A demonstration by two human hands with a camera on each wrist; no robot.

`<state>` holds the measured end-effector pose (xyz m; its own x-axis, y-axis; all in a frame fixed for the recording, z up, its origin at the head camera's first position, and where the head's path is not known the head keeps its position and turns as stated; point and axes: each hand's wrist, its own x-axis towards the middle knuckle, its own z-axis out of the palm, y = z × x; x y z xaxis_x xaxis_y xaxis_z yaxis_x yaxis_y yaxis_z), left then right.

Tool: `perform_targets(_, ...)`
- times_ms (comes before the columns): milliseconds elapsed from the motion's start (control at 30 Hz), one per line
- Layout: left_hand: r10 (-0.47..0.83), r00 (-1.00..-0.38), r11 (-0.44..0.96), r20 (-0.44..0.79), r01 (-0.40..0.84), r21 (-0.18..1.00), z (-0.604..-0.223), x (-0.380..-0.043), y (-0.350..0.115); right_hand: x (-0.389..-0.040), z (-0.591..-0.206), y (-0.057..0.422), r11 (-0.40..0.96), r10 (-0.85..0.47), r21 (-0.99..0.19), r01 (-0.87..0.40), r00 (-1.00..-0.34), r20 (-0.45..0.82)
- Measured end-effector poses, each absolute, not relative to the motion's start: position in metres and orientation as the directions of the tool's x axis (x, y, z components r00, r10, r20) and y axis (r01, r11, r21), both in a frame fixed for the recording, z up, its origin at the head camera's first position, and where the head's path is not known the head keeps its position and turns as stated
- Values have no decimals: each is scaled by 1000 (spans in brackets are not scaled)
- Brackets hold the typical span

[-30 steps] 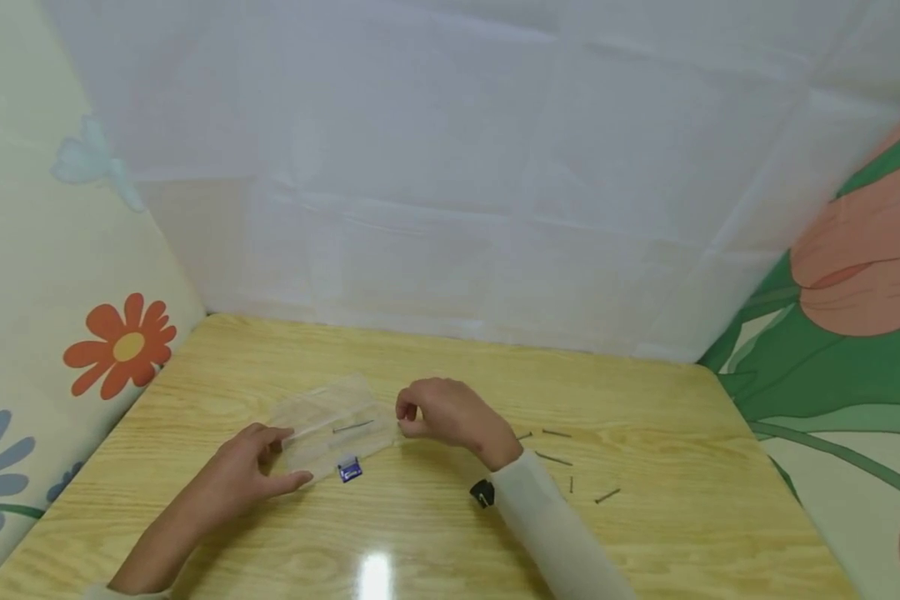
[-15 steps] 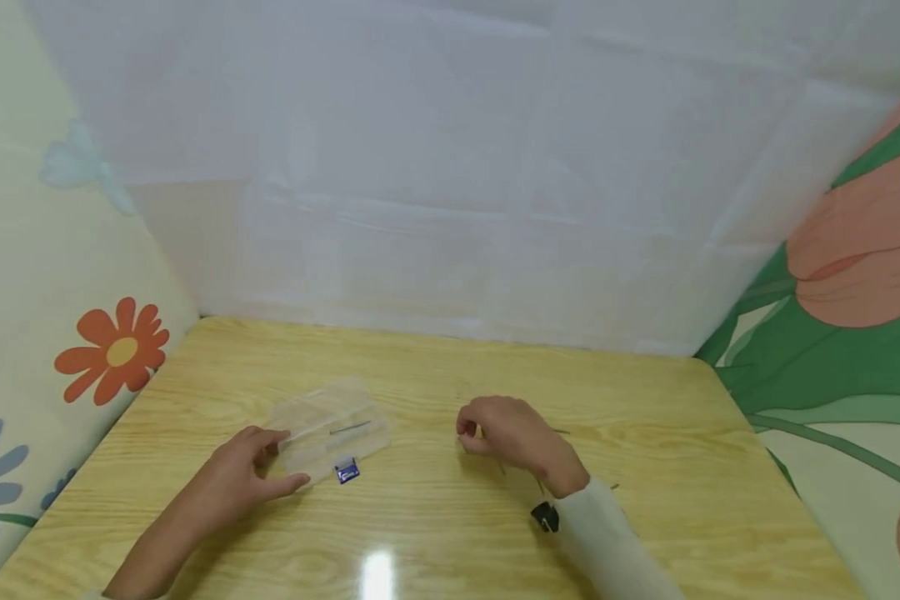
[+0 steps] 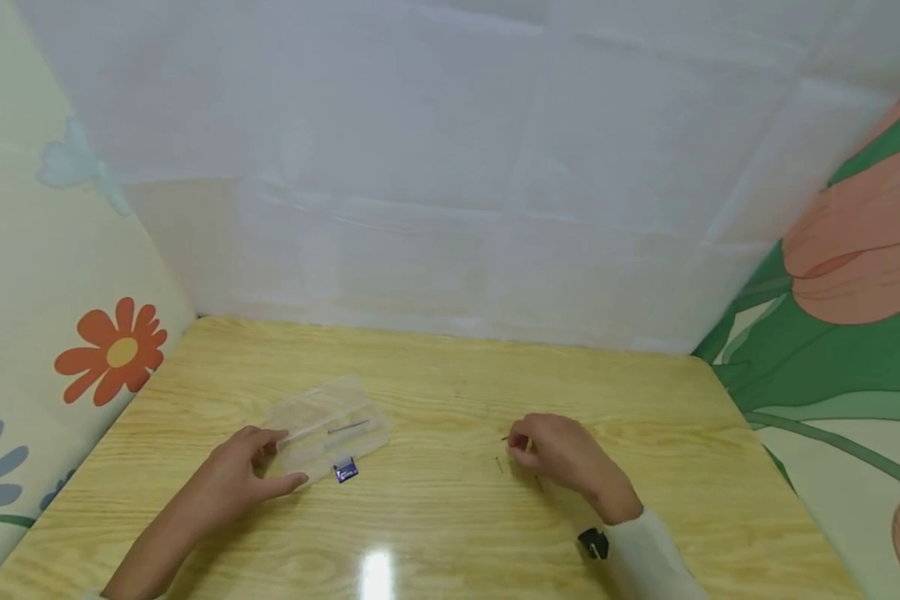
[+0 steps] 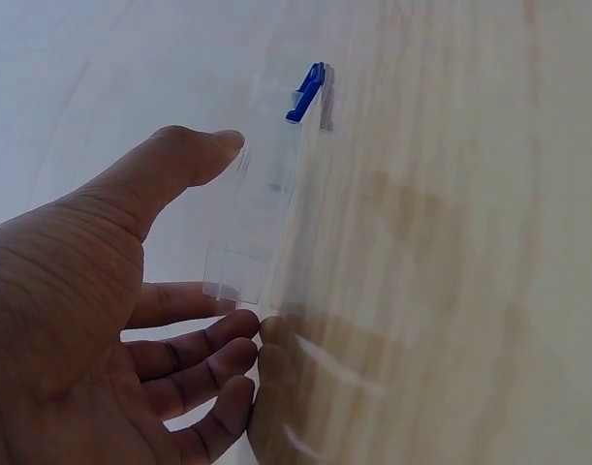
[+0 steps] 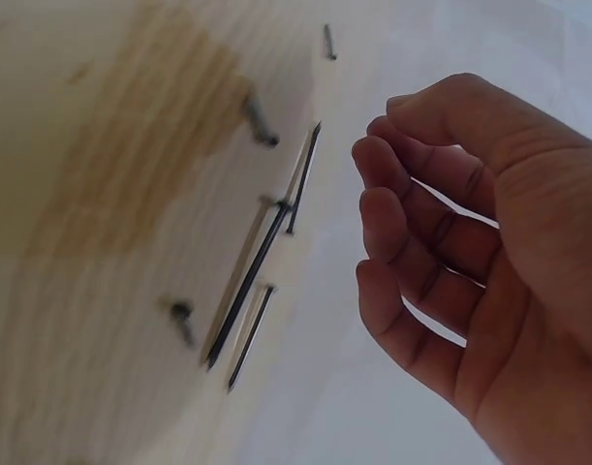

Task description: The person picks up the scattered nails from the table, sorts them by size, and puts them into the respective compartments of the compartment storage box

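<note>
In the head view my left hand (image 3: 228, 475) rests at the left end of a clear plastic box (image 3: 322, 404), thumb and index fingertip at its edges. One nail (image 3: 348, 427) lies in the box, and a blue latch (image 3: 347, 470) sits on its near side. The left wrist view shows the index finger (image 4: 184, 302) at the box's corner. My right hand (image 3: 570, 454) hovers over loose nails, fingers loosely curled, nothing visible between them. In the right wrist view a long dark nail (image 5: 249, 286) and thinner nails (image 5: 305, 179) lie beside the fingertips.
Shorter screw-like pieces (image 5: 182, 315) lie around the nails on the wood-grain table (image 3: 435, 533). A small black item (image 3: 594, 543) is at my right wrist. A white sheet (image 3: 420, 208) hangs behind the table, with floral cloth (image 3: 855, 350) at the sides.
My right hand has moved rightward from beside the box to the loose nails, now covering most of them in the head view. The left hand has stayed at the box.
</note>
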<state>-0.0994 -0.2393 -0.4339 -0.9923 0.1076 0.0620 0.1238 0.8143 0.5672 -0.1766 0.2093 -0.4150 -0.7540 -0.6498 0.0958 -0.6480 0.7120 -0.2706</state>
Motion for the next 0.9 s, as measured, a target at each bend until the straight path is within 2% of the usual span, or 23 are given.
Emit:
perform_targets(433, 112, -990, 811, 86, 141, 567, -434, -99, -240, -174, -421, 250, 789, -552, -280, -548, -831, 69)
perform_targets(667, 114, -989, 811, 90, 145, 568, -435, -99, -241, -172, -424, 257, 820, -502, -318, -476, -865, -1)
perform_targets(900, 97, -993, 813, 67, 118, 570, -434, -99, -241, -172, -427, 260, 839, -478, -307, -449, -878, -22)
